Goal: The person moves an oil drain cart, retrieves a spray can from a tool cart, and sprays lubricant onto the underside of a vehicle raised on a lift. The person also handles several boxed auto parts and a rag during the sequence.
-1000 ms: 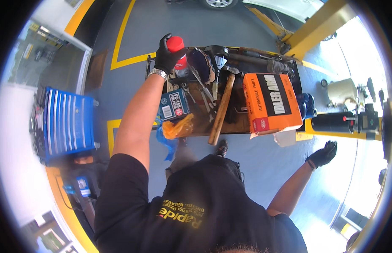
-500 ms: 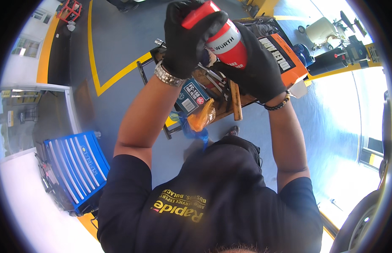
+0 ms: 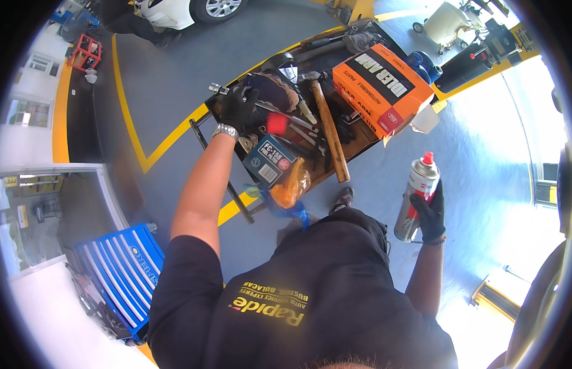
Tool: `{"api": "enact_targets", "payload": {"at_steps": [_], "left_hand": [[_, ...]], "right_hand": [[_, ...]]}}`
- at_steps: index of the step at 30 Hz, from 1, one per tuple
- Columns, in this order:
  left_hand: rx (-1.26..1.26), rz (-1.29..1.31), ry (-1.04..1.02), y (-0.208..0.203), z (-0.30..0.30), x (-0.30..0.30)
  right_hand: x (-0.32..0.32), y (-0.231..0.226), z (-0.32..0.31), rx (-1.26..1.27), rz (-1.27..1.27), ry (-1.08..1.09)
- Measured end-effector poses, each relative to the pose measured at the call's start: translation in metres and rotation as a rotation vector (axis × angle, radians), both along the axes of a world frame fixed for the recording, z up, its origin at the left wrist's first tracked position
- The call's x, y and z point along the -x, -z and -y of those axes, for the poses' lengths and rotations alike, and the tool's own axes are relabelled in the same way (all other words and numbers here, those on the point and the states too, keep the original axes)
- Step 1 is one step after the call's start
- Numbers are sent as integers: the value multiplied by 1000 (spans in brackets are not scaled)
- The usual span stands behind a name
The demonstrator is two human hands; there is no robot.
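Note:
My right hand point(image 3: 428, 215), in a black glove, is closed around a spray can point(image 3: 415, 200) at my right. The can is red and silver and stands nearly upright, its red nozzle bare. Over the left edge of the tool cart point(image 3: 358, 161) my gloved left hand point(image 3: 238, 109) has its fingers apart, with nothing seen in them. A ratchet with a socket end point(image 3: 218, 89) passes by that hand. Just right of it is a red cap point(image 3: 276, 123), blurred; whether it rests on the tools I cannot tell.
On the cart are a wooden-handled hammer point(image 3: 330, 132), a large orange box point(image 3: 384, 89), a blue filter box point(image 3: 269, 160) and several wrenches. An orange plastic bag point(image 3: 292, 184) hangs over its near edge. A blue tool chest point(image 3: 119, 273) stands at the left, a white car point(image 3: 169, 13) far off.
The red cap has come off the spray can and left my hands. My right hand has lowered the can to the right. My left hand has come down over the cart.

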State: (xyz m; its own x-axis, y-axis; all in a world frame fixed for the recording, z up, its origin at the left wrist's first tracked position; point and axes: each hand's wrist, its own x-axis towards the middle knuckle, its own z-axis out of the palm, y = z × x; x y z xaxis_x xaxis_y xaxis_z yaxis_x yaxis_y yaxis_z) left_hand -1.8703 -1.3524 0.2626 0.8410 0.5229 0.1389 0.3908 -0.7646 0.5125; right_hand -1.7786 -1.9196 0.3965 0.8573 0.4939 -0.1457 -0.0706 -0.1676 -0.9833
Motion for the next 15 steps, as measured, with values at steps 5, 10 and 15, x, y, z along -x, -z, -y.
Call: {"api": "enact_targets", "payload": {"at_steps": [5,10,15], "left_hand": [[-556,-78,383,-10,-10,-39],[-582,7,376,-9,-1,-57],[-657,38,370,-24,-9,-52]], "right_hand": [[31,-3,56,-118,-176,73],[74,-7,84,-111,-237,238],[107,-4,96,-97,-246,329]]}}
